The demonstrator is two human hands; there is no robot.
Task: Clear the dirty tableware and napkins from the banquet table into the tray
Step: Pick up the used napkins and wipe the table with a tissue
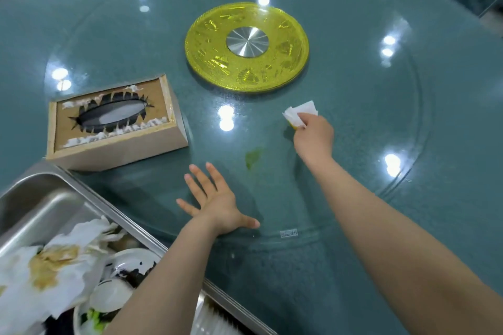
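Crumpled white napkin (299,113) pinched in right hand (313,139); left hand (215,201) flat, fingers spread, on glossy teal glass table (381,122)

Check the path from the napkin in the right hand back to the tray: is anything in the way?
Only the left hand, flat on the glass between the napkin and tray. The tissue box sits off to the side.

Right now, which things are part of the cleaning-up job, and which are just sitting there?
Part of the job:
white napkin, pinched in the right hand
metal tray with stained napkins and dirty dishes
green smear on the glass
left hand, flat on the turntable

Just sitting there:
tissue box
yellow turntable hub
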